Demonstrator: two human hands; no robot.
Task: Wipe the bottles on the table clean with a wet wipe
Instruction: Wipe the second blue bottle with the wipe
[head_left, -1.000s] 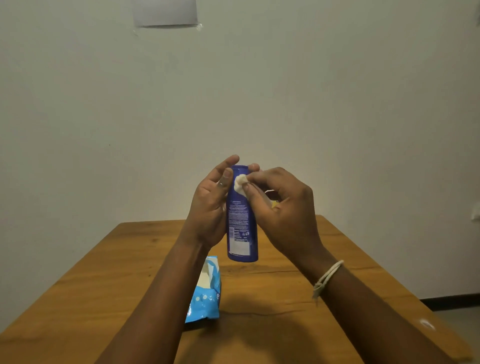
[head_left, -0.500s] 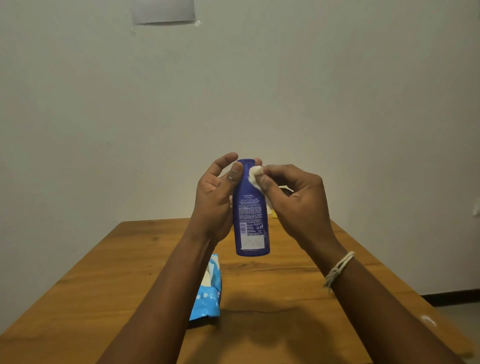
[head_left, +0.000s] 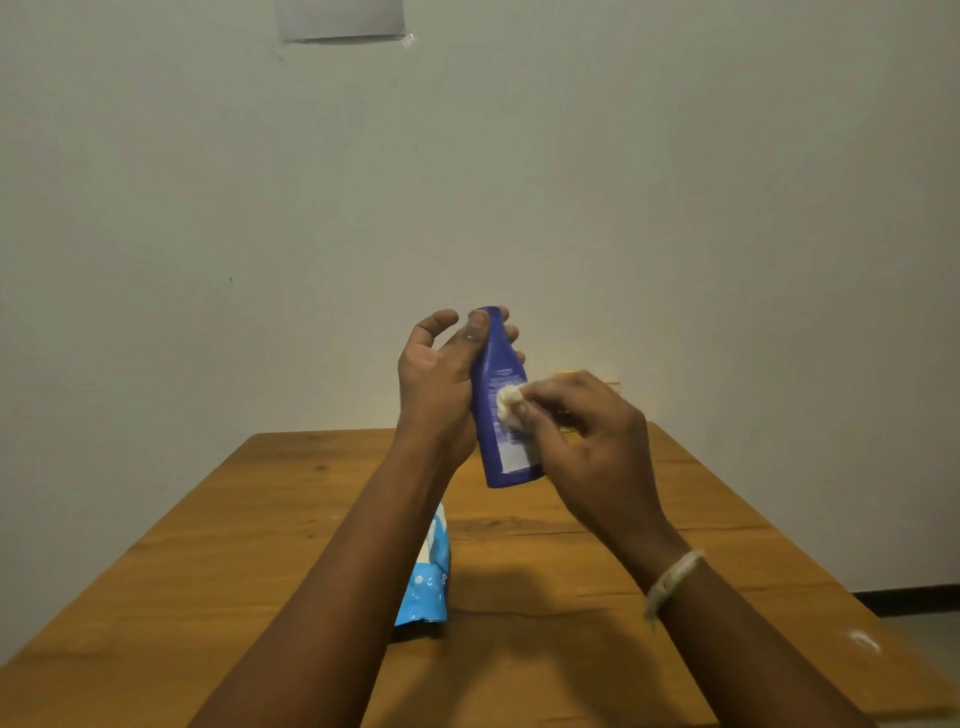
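A dark blue bottle (head_left: 501, 415) with a white printed label is held up above the wooden table (head_left: 260, 545), slightly tilted. My left hand (head_left: 441, 384) grips it from the left, thumb along its upper side and fingertips showing behind it. My right hand (head_left: 587, 441) pinches a small crumpled white wet wipe (head_left: 511, 402) and presses it against the middle of the bottle's label side.
A light blue wet-wipe pack (head_left: 428, 577) lies on the table under my left forearm. A yellow object (head_left: 569, 373) peeks out behind my right hand at the table's far edge. A plain wall stands behind, and floor shows at the right.
My right hand has slid the wipe down from the bottle's top to its middle. The bottle has tilted a little.
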